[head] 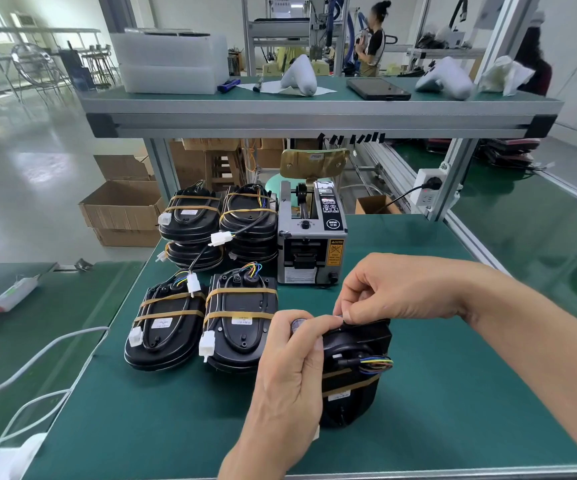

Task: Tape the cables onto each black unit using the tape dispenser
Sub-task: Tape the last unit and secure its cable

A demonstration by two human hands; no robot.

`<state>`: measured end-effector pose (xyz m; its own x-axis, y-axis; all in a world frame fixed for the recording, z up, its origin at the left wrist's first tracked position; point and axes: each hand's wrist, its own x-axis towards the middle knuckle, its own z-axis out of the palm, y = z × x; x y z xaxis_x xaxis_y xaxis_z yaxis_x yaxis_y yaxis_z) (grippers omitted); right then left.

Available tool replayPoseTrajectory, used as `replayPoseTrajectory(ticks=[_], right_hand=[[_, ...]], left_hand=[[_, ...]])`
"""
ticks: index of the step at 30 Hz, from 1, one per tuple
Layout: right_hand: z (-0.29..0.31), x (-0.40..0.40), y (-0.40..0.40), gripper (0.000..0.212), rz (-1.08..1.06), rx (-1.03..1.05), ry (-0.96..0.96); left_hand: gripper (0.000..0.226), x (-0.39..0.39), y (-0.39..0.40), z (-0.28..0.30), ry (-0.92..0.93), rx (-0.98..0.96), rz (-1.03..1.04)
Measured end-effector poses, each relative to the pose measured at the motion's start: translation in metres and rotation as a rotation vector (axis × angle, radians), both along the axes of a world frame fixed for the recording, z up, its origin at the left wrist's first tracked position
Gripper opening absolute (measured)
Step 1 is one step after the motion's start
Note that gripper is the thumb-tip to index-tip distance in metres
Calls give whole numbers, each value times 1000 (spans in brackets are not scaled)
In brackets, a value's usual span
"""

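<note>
Your left hand curls round the near side of a black unit on the green table, close to you and right of the middle. That hand hides much of the unit. Your right hand comes over the top, and its fingers pinch something small at the unit's far edge; you cannot tell if it is tape. Two tan tape strips cross the unit, partly hidden. Colored wires stick out on its right side. The dispenser stands just behind your hands, and your right hand hides its bottom right corner. Four more units with tape sit to its left, two of them on stacks. Your arms are cut off at the picture's edge.
</note>
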<state>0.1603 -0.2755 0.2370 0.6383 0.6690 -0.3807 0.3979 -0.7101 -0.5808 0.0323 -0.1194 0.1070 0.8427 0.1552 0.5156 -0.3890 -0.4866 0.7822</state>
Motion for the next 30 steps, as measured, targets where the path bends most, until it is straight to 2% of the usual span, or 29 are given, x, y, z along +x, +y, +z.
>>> replayPoseTrajectory(ticks=[9, 17, 20, 24, 30], right_hand=[[-5, -1, 0, 19, -59, 32, -21], [-16, -2, -15, 30, -151, 78, -10], [-22, -4, -20, 29, -221, 184, -4], [-43, -19, -15, 42, -345, 369, 12], [-74, -36, -5, 11, -470, 514, -17]], left_hand=[[34, 0, 6, 7, 9, 115, 9], [33, -2, 5, 9, -1, 172, 9], [32, -4, 8, 8, 4, 179, 14], [33, -4, 6, 5, -4, 177, 23], [33, -4, 5, 2, -34, 115, 42]])
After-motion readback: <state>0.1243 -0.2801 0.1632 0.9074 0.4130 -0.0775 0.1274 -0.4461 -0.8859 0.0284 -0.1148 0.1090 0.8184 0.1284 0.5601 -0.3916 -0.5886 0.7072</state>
